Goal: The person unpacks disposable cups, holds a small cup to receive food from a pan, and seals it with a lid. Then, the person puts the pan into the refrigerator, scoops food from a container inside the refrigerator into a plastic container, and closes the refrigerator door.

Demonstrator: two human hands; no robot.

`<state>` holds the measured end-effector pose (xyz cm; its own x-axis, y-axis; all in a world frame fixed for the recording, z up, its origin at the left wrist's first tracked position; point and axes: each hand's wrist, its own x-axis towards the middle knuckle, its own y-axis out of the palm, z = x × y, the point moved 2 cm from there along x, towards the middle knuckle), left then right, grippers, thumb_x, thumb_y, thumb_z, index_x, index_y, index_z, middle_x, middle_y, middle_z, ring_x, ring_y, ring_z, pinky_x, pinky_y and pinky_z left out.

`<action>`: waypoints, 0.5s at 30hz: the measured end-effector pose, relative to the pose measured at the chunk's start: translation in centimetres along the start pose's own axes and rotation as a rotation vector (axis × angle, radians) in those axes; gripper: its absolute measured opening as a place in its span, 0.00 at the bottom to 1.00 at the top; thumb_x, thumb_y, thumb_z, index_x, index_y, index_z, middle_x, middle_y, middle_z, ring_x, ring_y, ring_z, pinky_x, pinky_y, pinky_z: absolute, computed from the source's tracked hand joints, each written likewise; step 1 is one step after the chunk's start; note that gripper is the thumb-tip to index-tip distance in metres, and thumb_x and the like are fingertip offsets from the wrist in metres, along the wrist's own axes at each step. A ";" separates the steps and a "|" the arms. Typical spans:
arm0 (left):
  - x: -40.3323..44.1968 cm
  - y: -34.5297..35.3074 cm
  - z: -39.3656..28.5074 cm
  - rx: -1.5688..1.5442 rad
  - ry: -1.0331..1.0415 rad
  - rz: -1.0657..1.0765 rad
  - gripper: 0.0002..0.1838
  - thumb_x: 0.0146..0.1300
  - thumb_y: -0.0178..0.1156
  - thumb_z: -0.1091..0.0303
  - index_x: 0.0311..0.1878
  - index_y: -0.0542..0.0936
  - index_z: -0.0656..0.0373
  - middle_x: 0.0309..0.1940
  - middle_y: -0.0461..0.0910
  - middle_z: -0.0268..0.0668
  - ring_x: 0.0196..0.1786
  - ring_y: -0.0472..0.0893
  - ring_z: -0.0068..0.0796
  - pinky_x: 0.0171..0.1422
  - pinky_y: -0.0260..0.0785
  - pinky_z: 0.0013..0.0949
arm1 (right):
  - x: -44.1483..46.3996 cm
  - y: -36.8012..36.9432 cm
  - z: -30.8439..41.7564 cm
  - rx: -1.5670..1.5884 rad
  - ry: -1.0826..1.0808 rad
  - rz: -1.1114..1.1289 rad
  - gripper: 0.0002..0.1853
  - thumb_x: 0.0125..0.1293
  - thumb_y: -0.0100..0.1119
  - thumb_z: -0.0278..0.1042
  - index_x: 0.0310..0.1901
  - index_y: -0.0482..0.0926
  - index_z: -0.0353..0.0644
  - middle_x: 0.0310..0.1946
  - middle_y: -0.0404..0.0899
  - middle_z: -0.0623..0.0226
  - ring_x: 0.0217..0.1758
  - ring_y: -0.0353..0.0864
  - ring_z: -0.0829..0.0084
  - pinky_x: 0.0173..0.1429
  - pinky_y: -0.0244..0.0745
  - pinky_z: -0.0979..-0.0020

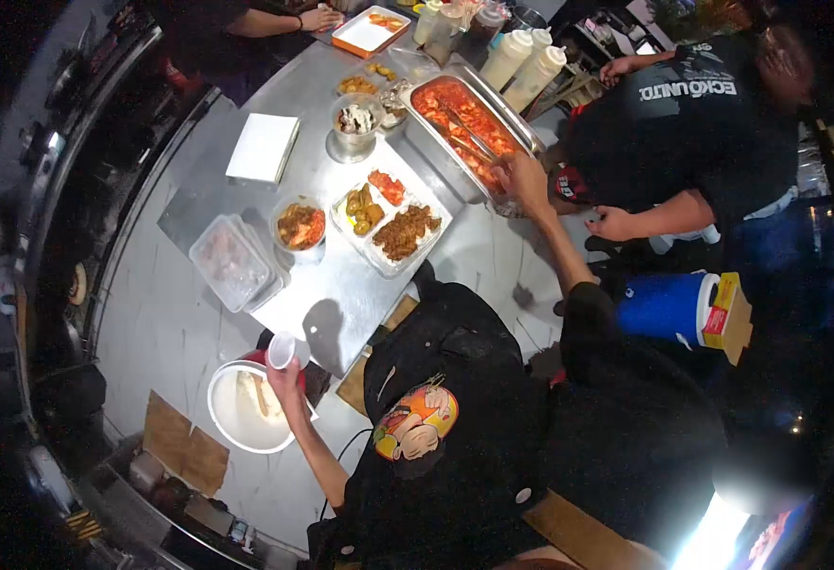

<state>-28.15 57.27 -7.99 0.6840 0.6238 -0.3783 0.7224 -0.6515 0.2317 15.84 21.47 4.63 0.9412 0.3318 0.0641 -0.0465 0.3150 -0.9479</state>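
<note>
My left hand (287, 382) is closed around a small translucent plastic cup (282, 351), above a white bucket (230, 425). At the near end of a deep metal pan, my right hand (523, 179) grips metal tongs (472, 143). Their tips lie in the red saucy food (448, 101) that fills the pan (450, 171). Between my hands, on the steel table, sits a white compartment tray (428, 249) with red food, green peppers and browned chopped meat. A round container (300, 224) of mixed red and brown food stands beside it.
A lidded clear tub (236, 261), a white box (263, 147) and a metal container (352, 131) stand on the table (193, 211). Squeeze bottles (536, 76) line the far side. A co-worker in black (683, 133) leans at right, near a blue cooler (664, 309). Another person's hand (320, 19) rests at the far edge.
</note>
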 end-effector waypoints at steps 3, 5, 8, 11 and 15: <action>1.2 6.1 -2.3 0.025 0.018 0.054 0.33 0.56 0.67 0.70 0.65 0.67 0.65 0.59 0.73 0.41 0.63 0.72 0.33 0.71 0.58 0.35 | 4.0 4.7 -4.3 -0.147 0.076 0.133 0.07 0.58 0.61 0.36 0.29 0.82 0.42 0.30 0.79 0.56 0.38 0.80 0.53 0.41 0.74 0.57; 1.5 10.4 -3.4 0.076 0.030 0.072 0.34 0.55 0.68 0.69 0.65 0.67 0.65 0.57 0.75 0.39 0.61 0.73 0.32 0.69 0.60 0.35 | 4.5 4.2 -4.0 -0.076 -0.098 -0.003 0.05 0.55 0.64 0.35 0.29 0.82 0.44 0.31 0.79 0.56 0.38 0.80 0.54 0.41 0.73 0.56; 2.1 15.7 -2.8 0.112 -0.010 0.133 0.35 0.53 0.69 0.66 0.64 0.68 0.65 0.56 0.76 0.38 0.59 0.75 0.31 0.67 0.63 0.33 | 4.8 3.9 -4.3 -0.041 -0.184 -0.102 0.05 0.51 0.67 0.34 0.28 0.80 0.45 0.34 0.77 0.60 0.42 0.78 0.55 0.42 0.71 0.57; 2.0 21.0 -1.8 0.135 -0.085 0.192 0.35 0.53 0.69 0.70 0.64 0.67 0.66 0.55 0.76 0.39 0.59 0.75 0.30 0.67 0.64 0.33 | 5.5 4.2 -5.8 -0.024 -0.285 -0.046 0.05 0.52 0.66 0.32 0.28 0.79 0.44 0.33 0.74 0.61 0.42 0.74 0.55 0.44 0.71 0.56; 1.2 26.7 -1.5 0.158 -0.115 0.241 0.35 0.53 0.69 0.74 0.64 0.66 0.66 0.55 0.75 0.39 0.59 0.75 0.29 0.67 0.65 0.33 | 8.2 -3.1 -7.4 0.159 -0.257 -0.047 0.10 0.54 0.66 0.34 0.37 0.79 0.43 0.33 0.78 0.58 0.41 0.78 0.53 0.44 0.73 0.56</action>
<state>-7.90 41.32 -0.91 0.8111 0.3962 -0.4302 0.5099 -0.8394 0.1883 26.18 16.64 5.78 0.8291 0.5213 0.2023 -0.0763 0.4639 -0.8826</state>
